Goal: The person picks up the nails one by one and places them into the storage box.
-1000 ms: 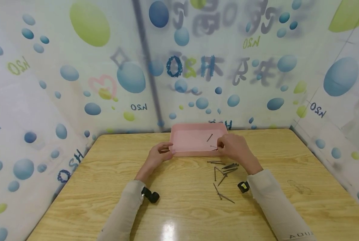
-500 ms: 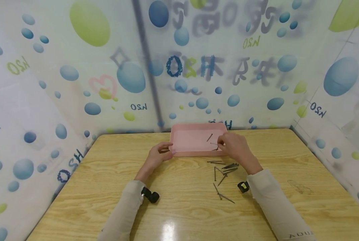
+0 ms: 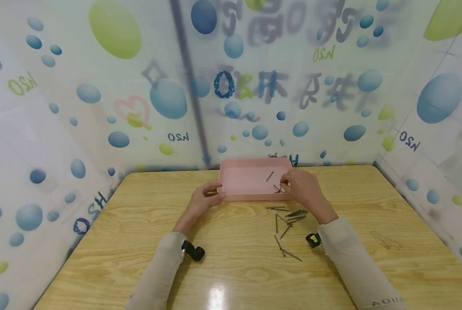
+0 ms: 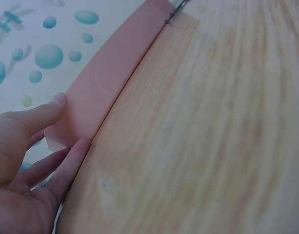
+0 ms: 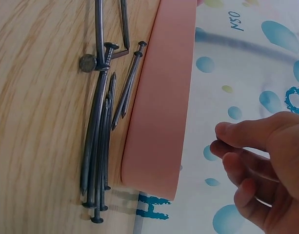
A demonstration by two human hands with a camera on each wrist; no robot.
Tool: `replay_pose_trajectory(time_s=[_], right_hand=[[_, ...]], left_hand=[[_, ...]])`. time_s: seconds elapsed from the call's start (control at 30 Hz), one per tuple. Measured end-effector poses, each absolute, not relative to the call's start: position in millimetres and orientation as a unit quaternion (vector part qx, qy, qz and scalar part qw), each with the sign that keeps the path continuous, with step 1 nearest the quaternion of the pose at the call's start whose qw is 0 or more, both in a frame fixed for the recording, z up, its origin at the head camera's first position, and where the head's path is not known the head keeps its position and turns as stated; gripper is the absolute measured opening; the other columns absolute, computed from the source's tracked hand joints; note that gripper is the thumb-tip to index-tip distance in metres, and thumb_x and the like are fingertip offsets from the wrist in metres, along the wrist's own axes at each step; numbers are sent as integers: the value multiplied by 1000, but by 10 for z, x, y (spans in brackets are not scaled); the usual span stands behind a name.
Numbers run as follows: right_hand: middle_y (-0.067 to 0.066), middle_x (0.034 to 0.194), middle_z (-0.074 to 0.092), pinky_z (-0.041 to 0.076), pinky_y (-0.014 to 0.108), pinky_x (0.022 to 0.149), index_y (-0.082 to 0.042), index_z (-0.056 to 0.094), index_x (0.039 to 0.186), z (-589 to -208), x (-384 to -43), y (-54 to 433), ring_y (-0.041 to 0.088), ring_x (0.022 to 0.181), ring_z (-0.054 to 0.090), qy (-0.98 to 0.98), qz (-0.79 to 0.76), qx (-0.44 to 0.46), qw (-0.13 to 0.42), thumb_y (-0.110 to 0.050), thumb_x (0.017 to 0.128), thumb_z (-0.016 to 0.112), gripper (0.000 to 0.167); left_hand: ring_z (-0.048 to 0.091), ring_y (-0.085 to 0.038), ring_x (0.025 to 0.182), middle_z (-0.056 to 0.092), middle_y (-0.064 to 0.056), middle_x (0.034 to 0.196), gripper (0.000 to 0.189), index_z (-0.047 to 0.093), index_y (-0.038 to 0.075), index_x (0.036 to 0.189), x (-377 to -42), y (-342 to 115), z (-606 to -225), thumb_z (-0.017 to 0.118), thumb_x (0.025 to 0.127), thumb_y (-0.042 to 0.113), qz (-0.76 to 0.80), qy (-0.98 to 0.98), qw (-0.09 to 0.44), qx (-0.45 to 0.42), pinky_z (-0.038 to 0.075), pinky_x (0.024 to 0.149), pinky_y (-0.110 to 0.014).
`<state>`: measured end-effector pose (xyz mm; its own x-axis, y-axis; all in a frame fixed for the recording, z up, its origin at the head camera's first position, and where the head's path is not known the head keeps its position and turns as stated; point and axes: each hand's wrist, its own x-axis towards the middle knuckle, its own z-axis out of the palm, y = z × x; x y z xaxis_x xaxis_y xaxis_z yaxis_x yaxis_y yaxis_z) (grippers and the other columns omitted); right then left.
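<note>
My left hand (image 3: 204, 200) holds the left end of a shallow pink tray (image 3: 238, 198); in the left wrist view its fingertips press the tray's corner. Over the tray's right end is my right hand (image 3: 302, 186), fingers curled. In the right wrist view its thumb and index fingertips meet, with nothing visible between them. Just below those fingertips a nail (image 3: 276, 187) lies crossed with another in the tray. Farther in, a single dark nail (image 3: 270, 176) rests on the tray floor.
Several loose nails (image 3: 296, 214) lie in a pile on the wooden table (image 3: 231, 254) before the tray's right half. Nearer me are a few more nails (image 3: 291, 255). A patterned wall (image 3: 254, 120) stands right behind the tray.
The nail at my right fingertips has dropped lower and now lies across another in the tray, apart from the fingers. My left hand and the tray have stayed put.
</note>
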<state>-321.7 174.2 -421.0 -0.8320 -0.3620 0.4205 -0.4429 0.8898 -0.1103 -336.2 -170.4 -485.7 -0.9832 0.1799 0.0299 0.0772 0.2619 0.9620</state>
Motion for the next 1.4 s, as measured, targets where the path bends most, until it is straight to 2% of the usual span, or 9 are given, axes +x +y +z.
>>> replay_pose_trajectory(time_s=[0.37, 0.83, 1.03, 1.1, 1.17, 1.23, 1.33, 1.4], right_hand=[[1, 82, 76, 59, 37, 64, -13, 81, 86, -4150, -3188, 1735, 14, 67, 64, -957, 116, 219, 153, -16, 93, 75, 10], [-1, 82, 76, 57, 36, 69, -15, 82, 87, -4100, -3192, 1798, 12, 68, 59, -961, 127, 242, 44, -17, 93, 76, 9], [0, 88, 78, 62, 40, 75, -14, 84, 89, -4137, -3207, 1785, 12, 74, 66, -957, 130, 257, 12, -16, 93, 77, 8], [-1, 86, 78, 62, 38, 74, -13, 84, 88, -4137, -3199, 1775, 11, 73, 65, -957, 132, 260, 1, -14, 92, 76, 9], [-3, 78, 73, 57, 33, 66, -13, 82, 82, -4145, -3195, 1761, 10, 66, 59, -956, 132, 261, -12, -11, 92, 75, 13], [-7, 66, 63, 48, 28, 58, -14, 78, 72, -4153, -3191, 1748, 9, 59, 50, -956, 130, 261, -24, -9, 91, 73, 20], [-8, 55, 36, 28, 26, 51, -16, 58, 57, -4174, -3189, 1729, 10, 53, 30, -957, 127, 259, -45, -3, 88, 68, 36], [-7, 56, 26, 23, 27, 52, -19, 47, 54, -4195, -3184, 1718, 11, 54, 23, -958, 121, 256, -55, -1, 87, 67, 42]], left_hand=[[61, -39, 131, 60, -20, 144, 49, 61, 9, 143, -3372, -1706, -4864, 75, 96, 18, 598, 796, 41, 82, 61, 95, -37], [59, -43, 132, 57, -26, 146, 53, 56, 1, 146, -3387, -1704, -4832, 72, 98, 13, 586, 804, 64, 78, 61, 95, -38], [59, -42, 133, 57, -23, 147, 52, 57, 6, 146, -3371, -1706, -4850, 73, 97, 18, 586, 805, 47, 81, 61, 96, -39], [59, -41, 132, 58, -22, 146, 51, 59, 8, 145, -3374, -1708, -4860, 74, 97, 20, 588, 804, 42, 82, 60, 96, -39], [60, -41, 131, 59, -22, 145, 50, 60, 9, 143, -3373, -1712, -4867, 75, 97, 20, 589, 803, 39, 84, 61, 96, -39], [61, -40, 131, 60, -21, 144, 49, 61, 10, 142, -3373, -1716, -4872, 75, 96, 20, 590, 802, 36, 86, 61, 96, -39], [61, -40, 130, 61, -21, 143, 47, 63, 10, 141, -3365, -1716, -4867, 75, 96, 18, 590, 802, 31, 86, 61, 95, -39], [62, -40, 129, 61, -20, 142, 46, 64, 11, 140, -3359, -1716, -4863, 75, 96, 17, 588, 804, 28, 84, 61, 95, -39]])
